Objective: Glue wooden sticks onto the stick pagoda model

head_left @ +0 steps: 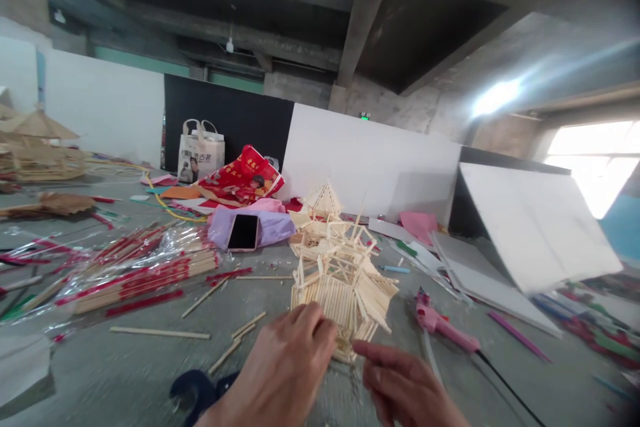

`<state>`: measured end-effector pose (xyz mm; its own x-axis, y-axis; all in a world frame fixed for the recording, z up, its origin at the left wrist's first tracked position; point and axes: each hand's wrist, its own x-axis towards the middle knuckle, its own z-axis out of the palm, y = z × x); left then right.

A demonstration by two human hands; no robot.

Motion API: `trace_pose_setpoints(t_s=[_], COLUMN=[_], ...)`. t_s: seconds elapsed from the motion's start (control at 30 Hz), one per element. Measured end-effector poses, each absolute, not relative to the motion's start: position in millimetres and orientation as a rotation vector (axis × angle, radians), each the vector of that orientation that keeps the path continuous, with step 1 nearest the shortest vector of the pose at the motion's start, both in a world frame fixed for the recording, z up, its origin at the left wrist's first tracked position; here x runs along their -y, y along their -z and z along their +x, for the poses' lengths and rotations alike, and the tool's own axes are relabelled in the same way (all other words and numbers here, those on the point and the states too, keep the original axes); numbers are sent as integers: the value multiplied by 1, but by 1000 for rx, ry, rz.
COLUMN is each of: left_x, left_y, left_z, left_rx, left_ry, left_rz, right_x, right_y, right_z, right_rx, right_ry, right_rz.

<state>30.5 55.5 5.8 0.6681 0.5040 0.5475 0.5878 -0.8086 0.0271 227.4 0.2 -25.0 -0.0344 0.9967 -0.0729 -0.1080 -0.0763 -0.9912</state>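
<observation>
A small tower built of thin wooden sticks (340,273) stands on the grey floor (125,373) in front of me. My left hand (285,367) rests against the tower's near lower edge, fingers curled on the sticks. My right hand (400,380) hovers just to the right of the base, index finger stretched toward it and holding nothing. Loose sticks (237,340) lie on the floor left of my left hand.
Bundles of chopsticks in plastic wrap (135,273) lie at left. A pink glue gun (440,323) with a black cord lies at right. A phone (243,232) rests on purple cloth. White boards (530,227) lean at the right and back. Dark scissor handles (200,390) lie near my left wrist.
</observation>
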Motion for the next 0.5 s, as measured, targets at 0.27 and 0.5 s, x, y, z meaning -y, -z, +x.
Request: trace_pose_setpoints(t_s=[0.27, 0.5], left_x=[-66, -68], left_y=[0, -1], left_z=[53, 59], left_rx=[863, 885], left_ry=[853, 848], left_rz=[-2734, -2776], right_x=[-4, 3], right_y=[27, 13], right_z=[220, 215], right_rx=[1182, 1280], right_ry=[-1234, -1147], right_rz=[-1092, -1218])
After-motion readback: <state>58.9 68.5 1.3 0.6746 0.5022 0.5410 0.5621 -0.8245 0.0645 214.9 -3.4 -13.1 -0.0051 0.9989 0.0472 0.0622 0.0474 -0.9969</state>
